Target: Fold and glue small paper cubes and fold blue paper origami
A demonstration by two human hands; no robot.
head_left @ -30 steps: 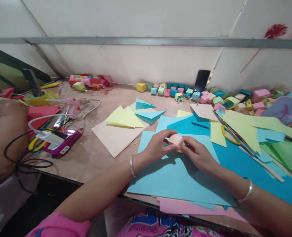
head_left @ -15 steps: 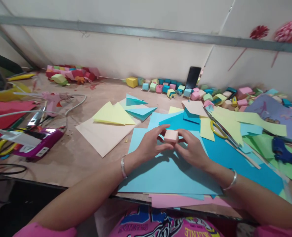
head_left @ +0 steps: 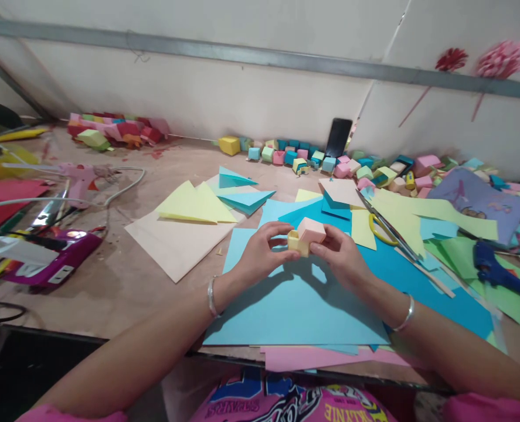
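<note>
My left hand (head_left: 260, 253) and my right hand (head_left: 339, 253) meet over a light blue paper sheet (head_left: 295, 308) at the table's front. Between their fingertips they pinch a small folded paper box (head_left: 306, 235), with a pink lid tilted up off a yellow base. The left hand's fingers grip the yellow base side, while my right hand's grip the pink lid side. Both wrists wear silver bangles.
Scissors (head_left: 385, 223) with yellow handles lie right of the hands among yellow, green and blue sheets. A row of small paper boxes (head_left: 295, 155) and a black phone (head_left: 337, 138) stand along the wall. A pink glue gun (head_left: 81, 174), cables and a purple device (head_left: 55, 258) lie left; a blue glue gun (head_left: 499, 271) lies right.
The pink lid has lifted and tilted, showing the yellow base under it. The view has shifted right, so the other person's arm at the left is out of sight.
</note>
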